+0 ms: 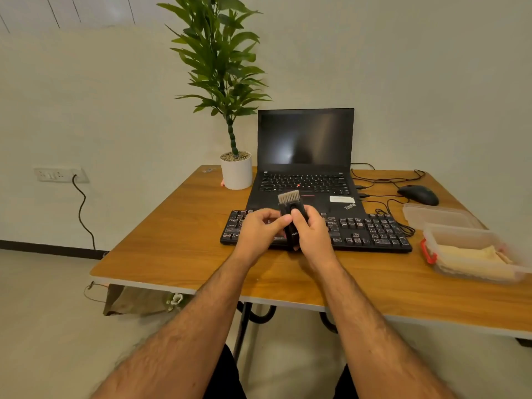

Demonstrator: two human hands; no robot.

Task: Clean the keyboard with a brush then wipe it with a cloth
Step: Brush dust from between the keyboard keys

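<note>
The brush (291, 214) stands upright between both hands, pale bristles on top, above the middle of the black keyboard (371, 230). The left hand (259, 231) pinches its black body from one side; the right hand (312, 234) wraps it from the other, thumb on the front. Bare wooden tabletop (178, 243) lies open below the wrists and to the left hand's side. Beyond the hands sits an open laptop (305, 156). Off the right hand, a clear container (472, 251) holds a yellow cloth (472, 256).
</note>
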